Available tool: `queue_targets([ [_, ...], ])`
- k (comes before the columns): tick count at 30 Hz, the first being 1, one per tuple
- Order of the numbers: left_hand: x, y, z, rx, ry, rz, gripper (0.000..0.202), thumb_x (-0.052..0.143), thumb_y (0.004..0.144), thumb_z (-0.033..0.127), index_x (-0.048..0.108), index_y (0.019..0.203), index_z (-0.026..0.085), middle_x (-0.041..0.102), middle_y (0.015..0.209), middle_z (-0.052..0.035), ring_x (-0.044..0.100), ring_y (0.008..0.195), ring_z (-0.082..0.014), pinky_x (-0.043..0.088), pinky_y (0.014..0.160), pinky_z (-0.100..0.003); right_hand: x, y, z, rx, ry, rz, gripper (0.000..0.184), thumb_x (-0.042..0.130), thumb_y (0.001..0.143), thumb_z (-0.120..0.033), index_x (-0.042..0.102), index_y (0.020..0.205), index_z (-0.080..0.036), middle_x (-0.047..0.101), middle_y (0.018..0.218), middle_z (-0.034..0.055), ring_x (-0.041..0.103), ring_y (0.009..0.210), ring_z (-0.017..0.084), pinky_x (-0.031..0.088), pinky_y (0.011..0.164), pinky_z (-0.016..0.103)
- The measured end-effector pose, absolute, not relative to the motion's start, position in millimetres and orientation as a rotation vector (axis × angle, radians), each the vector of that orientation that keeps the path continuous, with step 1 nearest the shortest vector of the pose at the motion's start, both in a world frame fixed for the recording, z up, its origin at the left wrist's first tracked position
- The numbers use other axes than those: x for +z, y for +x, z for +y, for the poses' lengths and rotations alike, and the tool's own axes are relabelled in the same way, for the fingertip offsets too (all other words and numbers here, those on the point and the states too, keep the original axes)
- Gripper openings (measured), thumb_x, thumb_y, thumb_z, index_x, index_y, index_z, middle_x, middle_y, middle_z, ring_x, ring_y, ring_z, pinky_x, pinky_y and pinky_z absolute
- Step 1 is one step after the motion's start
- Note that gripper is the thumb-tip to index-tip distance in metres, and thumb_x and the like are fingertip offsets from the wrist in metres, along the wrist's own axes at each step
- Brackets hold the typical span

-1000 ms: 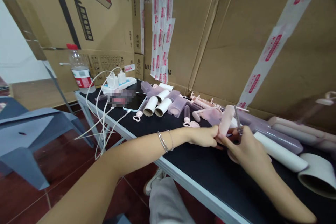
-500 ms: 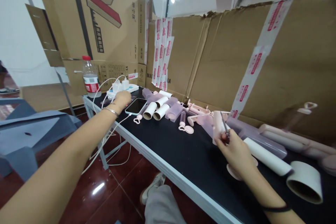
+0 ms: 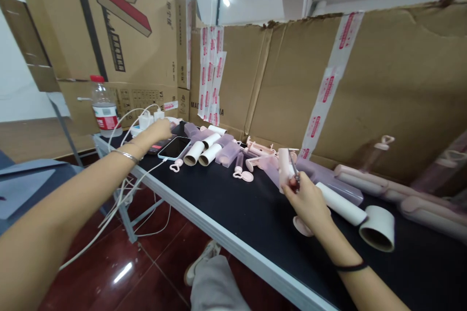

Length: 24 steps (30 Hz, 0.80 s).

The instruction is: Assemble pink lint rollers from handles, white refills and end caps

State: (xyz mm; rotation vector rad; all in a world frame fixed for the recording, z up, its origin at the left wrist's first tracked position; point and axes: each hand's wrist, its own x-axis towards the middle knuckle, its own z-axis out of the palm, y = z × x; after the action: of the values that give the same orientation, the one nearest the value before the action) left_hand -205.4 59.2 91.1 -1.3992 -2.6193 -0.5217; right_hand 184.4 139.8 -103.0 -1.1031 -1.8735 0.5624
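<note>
My left hand (image 3: 160,130) is over the far left end of the table, beside the white power strip (image 3: 135,130) and the phone (image 3: 174,147). Its fingers bend down out of sight, so any hold is hidden. On the right, my right hand (image 3: 308,200) is closed around scissors (image 3: 296,175), their blades pointing up and away. A pale pink curved part (image 3: 283,167) stands against the fingertips; whether it is gripped too I cannot tell. Beneath that hand lies a pink disc (image 3: 302,226), partly covered. White cardboard tubes (image 3: 341,203) lie beside the wrist.
Pink and translucent plastic parts (image 3: 226,154) and short tubes (image 3: 193,153) lie along the back of the black tabletop (image 3: 219,199). A red-capped bottle (image 3: 105,112) stands at the far left corner. White cables (image 3: 138,187) hang over the front edge. Cardboard walls (image 3: 233,77) rise behind.
The view has swung right, so everything sits further left in it. My left hand has shifted slightly over the power strip end. My right hand still grips the scissors.
</note>
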Motion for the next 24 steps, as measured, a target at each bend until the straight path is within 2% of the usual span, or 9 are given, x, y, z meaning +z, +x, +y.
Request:
queue_targets([
  [2,94,-163,76,-0.96,-1.586,-2.75,0.005,0.062,0.066,0.014,0.057,0.066,0.015,0.062,0.064,-0.0076,0.064,0.084,-0.0271,0.047,0.074,-0.031,-99,183,138,0.551,-1.084,-1.869,0.018,0.047,0.069,-0.034,0.032,0.066,-0.024,0.05,0.058,-0.0017,0.048,0.051,0.015,0.032,0.052,0.026],
  [4,88,-115,95,-1.545,-1.908,-2.83,0.011,0.057,0.072,0.013,0.06,0.082,0.013,0.066,0.078,-0.0088,0.065,0.079,-0.0215,0.049,0.076,-0.032,-95,184,137,0.531,-1.054,-1.856,0.016,0.046,0.07,-0.031,0.032,0.067,-0.024,0.05,0.059,-0.0018,0.048,0.051,0.015,0.033,0.052,0.026],
  [5,82,-91,104,-1.791,-2.038,-2.785,0.01,0.055,0.074,0.013,0.059,0.083,0.011,0.066,0.079,-0.0102,0.066,0.077,-0.0206,0.05,0.076,-0.032,-93,185,137,0.523,-1.036,-1.844,0.016,0.046,0.071,-0.03,0.032,0.068,-0.024,0.05,0.06,-0.0018,0.048,0.052,0.015,0.033,0.053,0.026],
  [9,40,-10,137,-2.368,-2.291,-2.713,0.011,0.047,0.08,0.01,0.058,0.079,0.009,0.065,0.073,-0.0111,0.065,0.07,-0.0166,0.053,0.069,-0.028,-86,194,139,0.486,-1.0,-1.762,0.013,0.044,0.074,-0.026,0.032,0.07,-0.023,0.049,0.062,-0.0028,0.048,0.054,0.014,0.035,0.055,0.025],
  [13,-1,28,153,-2.844,-2.054,-2.685,0.016,0.04,0.084,0.01,0.055,0.079,0.01,0.063,0.07,-0.009,0.064,0.069,-0.0143,0.054,0.07,-0.026,-81,203,138,0.451,-0.945,-1.711,0.013,0.044,0.077,-0.027,0.033,0.071,-0.023,0.049,0.063,-0.0036,0.049,0.056,0.013,0.037,0.058,0.024],
  [16,-14,28,151,-2.996,-1.775,-2.72,0.018,0.04,0.081,0.004,0.052,0.07,0.012,0.061,0.065,-0.0053,0.064,0.066,-0.0111,0.054,0.071,-0.022,-78,205,135,0.426,-0.931,-1.721,0.016,0.045,0.078,-0.028,0.032,0.071,-0.023,0.05,0.065,-0.0033,0.048,0.057,0.012,0.037,0.058,0.023],
  [20,-14,18,146,-2.996,-1.692,-2.785,0.023,0.041,0.08,0.002,0.046,0.061,0.013,0.057,0.06,-0.0048,0.064,0.069,-0.0117,0.053,0.074,-0.02,-78,206,136,0.405,-1.005,-1.76,0.016,0.045,0.077,-0.028,0.032,0.071,-0.023,0.052,0.066,-0.0018,0.049,0.058,0.013,0.037,0.059,0.024],
  [24,-16,18,148,-2.86,-1.801,-2.809,0.02,0.04,0.081,0.003,0.046,0.065,0.014,0.056,0.061,-0.0038,0.064,0.067,-0.0107,0.052,0.074,-0.022,-81,210,144,0.437,-1.138,-1.778,0.019,0.047,0.075,-0.031,0.031,0.069,-0.024,0.052,0.065,-0.0015,0.048,0.056,0.014,0.035,0.058,0.025],
])
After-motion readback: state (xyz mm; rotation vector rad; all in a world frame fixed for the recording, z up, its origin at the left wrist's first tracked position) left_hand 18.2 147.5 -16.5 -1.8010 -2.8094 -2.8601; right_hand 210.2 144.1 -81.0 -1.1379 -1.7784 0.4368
